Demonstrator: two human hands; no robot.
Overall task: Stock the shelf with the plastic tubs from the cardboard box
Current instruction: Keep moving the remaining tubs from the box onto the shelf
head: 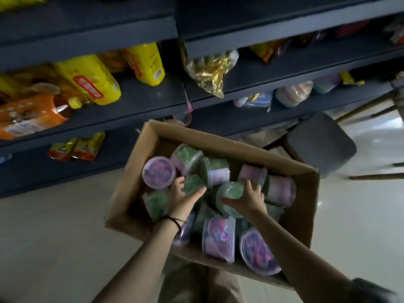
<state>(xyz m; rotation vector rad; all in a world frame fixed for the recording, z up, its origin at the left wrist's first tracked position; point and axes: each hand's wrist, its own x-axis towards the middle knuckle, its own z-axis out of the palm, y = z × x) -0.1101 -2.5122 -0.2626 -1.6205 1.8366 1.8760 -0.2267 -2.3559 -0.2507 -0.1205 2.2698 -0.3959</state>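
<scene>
Dark blue shelves [135, 92] are seen at the back, stocked with yellow bags [94, 82] and other snack packs, above a pale floor [54, 226]. A cardboard box [240, 147] is set before them, filled with a loose heap of green and purple tubs [218, 239].

The left hand [182, 199] is placed near the box's left wall, its fingers and thumb curled about the left green tub [192, 184]. The right hand [249, 199] is spread over the right green tub [231, 192] at the box's middle, which is clasped at its lid. Both tubs lie inside the box.

Because the tubs are heaped on their sides, neighbours may be dislodged when these two are lifted, and a lid grip may slip. The print on bags and tub labels is too blurred to be read.
</scene>
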